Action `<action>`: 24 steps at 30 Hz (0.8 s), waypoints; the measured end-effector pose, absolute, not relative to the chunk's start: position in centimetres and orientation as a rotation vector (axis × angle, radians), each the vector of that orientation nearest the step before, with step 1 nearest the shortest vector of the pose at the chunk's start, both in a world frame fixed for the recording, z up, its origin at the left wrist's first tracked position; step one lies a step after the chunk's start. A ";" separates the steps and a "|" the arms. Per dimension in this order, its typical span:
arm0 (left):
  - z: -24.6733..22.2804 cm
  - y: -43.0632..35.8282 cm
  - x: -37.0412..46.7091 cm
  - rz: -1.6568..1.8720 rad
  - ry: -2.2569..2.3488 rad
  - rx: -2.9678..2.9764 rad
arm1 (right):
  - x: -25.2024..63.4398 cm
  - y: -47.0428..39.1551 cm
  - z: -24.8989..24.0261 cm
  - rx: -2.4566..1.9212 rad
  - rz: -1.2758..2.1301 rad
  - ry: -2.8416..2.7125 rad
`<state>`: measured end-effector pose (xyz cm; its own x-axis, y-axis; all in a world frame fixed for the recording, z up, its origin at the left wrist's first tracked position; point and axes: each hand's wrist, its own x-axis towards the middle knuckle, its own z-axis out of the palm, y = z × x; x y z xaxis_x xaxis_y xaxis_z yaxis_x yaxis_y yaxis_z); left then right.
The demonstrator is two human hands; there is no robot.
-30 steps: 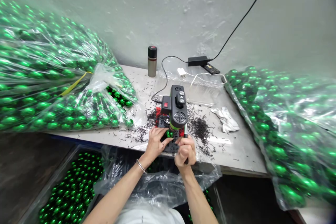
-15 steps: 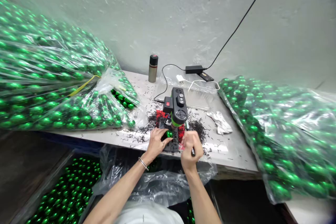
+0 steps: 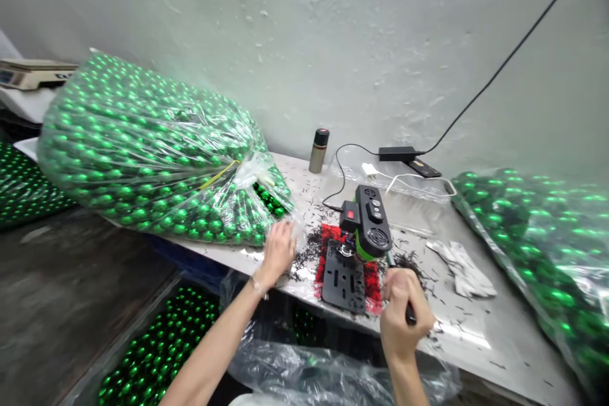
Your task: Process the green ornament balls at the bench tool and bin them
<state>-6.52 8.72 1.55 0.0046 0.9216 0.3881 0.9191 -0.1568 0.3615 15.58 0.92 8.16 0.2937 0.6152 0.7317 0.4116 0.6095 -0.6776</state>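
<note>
My right hand (image 3: 403,311) is closed around the black-gripped lever handle (image 3: 410,314) of a small black bench drill press (image 3: 373,222). The press stands on a red mat (image 3: 373,288) strewn with black shavings, and its slotted base plate (image 3: 343,282) carries no ball. To its left, my left hand (image 3: 280,252) is at the near end of a big clear bag of shiny green balls (image 3: 166,152), by the torn opening (image 3: 269,198). Its fingertips point away and are partly hidden, so I cannot make out whether they hold a ball.
Behind the press are a bottle (image 3: 318,151), a power adapter (image 3: 397,153), a phone (image 3: 423,169) and a clear plastic tray (image 3: 409,216). White gloves (image 3: 464,269) lie at right, beside another bag of green balls (image 3: 528,235). Below the table edge, green balls (image 3: 162,336) fill a plastic-lined container.
My left hand has left the green ball at the press and moved left to the bag. That ball is gone from the base plate. My right hand stays on the handle; the view has turned left.
</note>
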 end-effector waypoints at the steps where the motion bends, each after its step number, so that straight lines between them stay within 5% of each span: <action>1: 2.5 10.7 -7.4 0.629 2.154 2.166 | 15.6 0.9 8.1 -0.974 0.160 -1.326; 13: 4.5 16.3 -9.3 0.597 2.024 1.952 | 15.7 0.8 7.8 -0.960 0.105 -1.371; 19: 4.1 10.8 -8.5 1.198 1.237 1.227 | 15.5 0.9 7.5 -0.952 0.118 -1.350; 24: 2.0 7.2 -4.6 1.171 0.939 0.686 | 15.3 0.8 7.6 -0.981 0.119 -1.351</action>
<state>-4.57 7.25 1.98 0.1071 0.9626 -0.2486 -0.4520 0.2699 0.8502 15.33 0.77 7.57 0.2756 0.5927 0.7568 0.4507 0.6157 -0.6463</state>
